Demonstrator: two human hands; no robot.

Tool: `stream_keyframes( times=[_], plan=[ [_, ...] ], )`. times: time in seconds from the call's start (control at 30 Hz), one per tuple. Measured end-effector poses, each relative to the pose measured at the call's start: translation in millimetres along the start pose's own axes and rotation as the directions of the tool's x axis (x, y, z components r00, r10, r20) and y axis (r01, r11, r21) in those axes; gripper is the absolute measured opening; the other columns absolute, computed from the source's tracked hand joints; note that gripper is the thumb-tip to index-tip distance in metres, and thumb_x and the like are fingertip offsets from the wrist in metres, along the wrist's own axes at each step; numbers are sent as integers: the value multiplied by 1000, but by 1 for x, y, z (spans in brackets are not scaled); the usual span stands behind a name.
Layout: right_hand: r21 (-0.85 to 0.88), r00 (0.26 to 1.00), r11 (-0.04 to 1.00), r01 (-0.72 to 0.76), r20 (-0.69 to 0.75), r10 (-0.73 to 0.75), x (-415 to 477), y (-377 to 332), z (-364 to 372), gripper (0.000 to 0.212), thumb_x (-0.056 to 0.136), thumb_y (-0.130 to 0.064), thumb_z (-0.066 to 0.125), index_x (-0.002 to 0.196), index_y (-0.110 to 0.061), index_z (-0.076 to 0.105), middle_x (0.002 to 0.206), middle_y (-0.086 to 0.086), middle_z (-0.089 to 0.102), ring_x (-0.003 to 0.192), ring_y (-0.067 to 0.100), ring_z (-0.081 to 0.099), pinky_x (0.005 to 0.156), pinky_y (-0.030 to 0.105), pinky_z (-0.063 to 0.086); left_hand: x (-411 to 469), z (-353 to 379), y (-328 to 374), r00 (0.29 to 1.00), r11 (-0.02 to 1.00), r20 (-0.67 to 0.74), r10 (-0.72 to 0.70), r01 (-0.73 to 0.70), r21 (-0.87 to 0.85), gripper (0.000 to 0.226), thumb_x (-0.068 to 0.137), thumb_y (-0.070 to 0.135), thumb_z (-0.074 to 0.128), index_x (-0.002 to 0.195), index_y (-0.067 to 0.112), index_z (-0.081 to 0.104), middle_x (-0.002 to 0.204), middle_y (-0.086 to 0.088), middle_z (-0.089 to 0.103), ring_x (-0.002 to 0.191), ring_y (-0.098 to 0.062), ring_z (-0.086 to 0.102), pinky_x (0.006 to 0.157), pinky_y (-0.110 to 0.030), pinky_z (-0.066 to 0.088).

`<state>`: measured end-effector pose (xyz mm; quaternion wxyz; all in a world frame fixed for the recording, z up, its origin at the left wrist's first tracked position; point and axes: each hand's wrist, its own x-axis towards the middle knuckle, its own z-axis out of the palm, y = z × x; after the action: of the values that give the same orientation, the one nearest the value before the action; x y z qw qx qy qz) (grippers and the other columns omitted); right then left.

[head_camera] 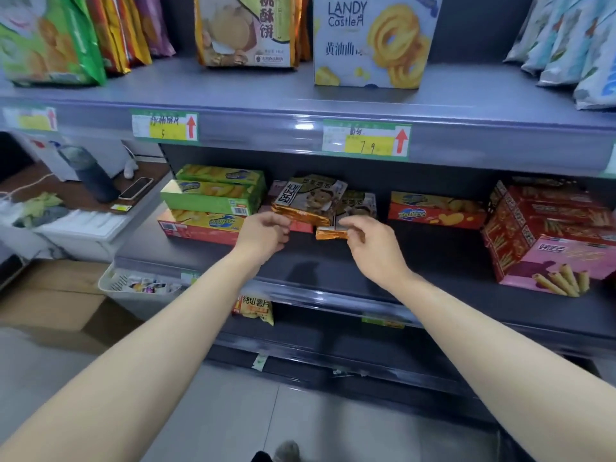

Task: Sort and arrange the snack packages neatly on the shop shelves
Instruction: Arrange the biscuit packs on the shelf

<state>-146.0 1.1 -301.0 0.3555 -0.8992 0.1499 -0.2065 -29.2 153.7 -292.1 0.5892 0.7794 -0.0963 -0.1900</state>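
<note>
Two flat, crinkly foil snack packs lay overlapped on the middle shelf, a smooth dark grey metal board with a glossy plastic price rail along its front. The upper foil pack showed a pale printed face with a cartoon figure and a shiny gold crimped end; the lower foil pack peeked out beside and under it, its own gold seal jutting forward. The left hand had its thumb and curled fingers pinching the gold end of the upper foil pack, while the right hand pinched the gold seal of the lower foil pack between thumb and fingertips. Both forearms were bare. Just to the left stood stacked green cardboard boxes on a red and yellow box, all crisp rectangles. To the right lay a flat red box, then a leaning pile of red cartons over a pink carton picturing rolled wafers. On the upper shelf stood soft glossy bags and a pale cookie box, with price tags bearing red arrows on its rail. A white slatted basket, a brown cardboard box, a desk with a dark bottle and a phone, and grey floor tiles filled the left side.
</note>
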Motion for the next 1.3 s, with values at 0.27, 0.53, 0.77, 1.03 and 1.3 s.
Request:
stream_keyframes(
  times=[0.27, 0.53, 0.77, 1.03, 1.3],
  plan=[
    [96, 947, 943, -319, 61, 314, 61, 13, 47, 33, 95, -12, 50, 126, -12, 58, 118, 14, 65, 107, 30, 61, 89, 32, 47, 79, -3, -5, 1000, 994, -6, 19, -18, 108, 29, 85, -8, 49, 108, -1, 66, 104, -19, 65, 87, -20, 55, 77, -28, 44],
    [256, 870, 835, -487, 61, 489, 104, 28, 91, 30, 95, -20, 50, 124, -14, 58, 121, 7, 62, 103, 24, 59, 79, 30, 46, 142, 2, -23, 997, 962, -81, -2, 24, 272, 24, 85, 5, 52, 105, 0, 67, 107, -15, 68, 92, -28, 63, 64, -27, 46],
    [423, 808, 705, -569, 126, 576, 128, 33, 107, 43, 97, -19, 49, 139, -15, 43, 140, 3, 48, 125, 20, 45, 86, 21, 34, 154, 13, -33, 932, 927, 112, -344, 356, -113, 29, 91, 10, 57, 119, 5, 53, 103, -13, 59, 93, -30, 60, 69, -37, 51],
    [606, 660, 460, -649, 147, 737, 132, 26, 131, 26, 98, -9, 34, 104, -15, 59, 105, 8, 60, 90, 19, 58, 70, 27, 53, 161, 23, -31, 883, 872, 230, -410, 453, -186, 16, 93, 17, 56, 108, 11, 54, 97, -12, 61, 95, -29, 58, 77, -43, 48],
    [483, 651, 556, -676, 37, 758, 117, 27, 124, 24, 94, -13, 47, 114, -6, 60, 107, 10, 62, 88, 19, 58, 72, 27, 53, 159, 17, -37, 856, 841, 266, -442, 499, -207, 36, 94, -9, 41, 127, 6, 46, 121, -17, 57, 116, -34, 56, 94, -55, 44]
  ],
)
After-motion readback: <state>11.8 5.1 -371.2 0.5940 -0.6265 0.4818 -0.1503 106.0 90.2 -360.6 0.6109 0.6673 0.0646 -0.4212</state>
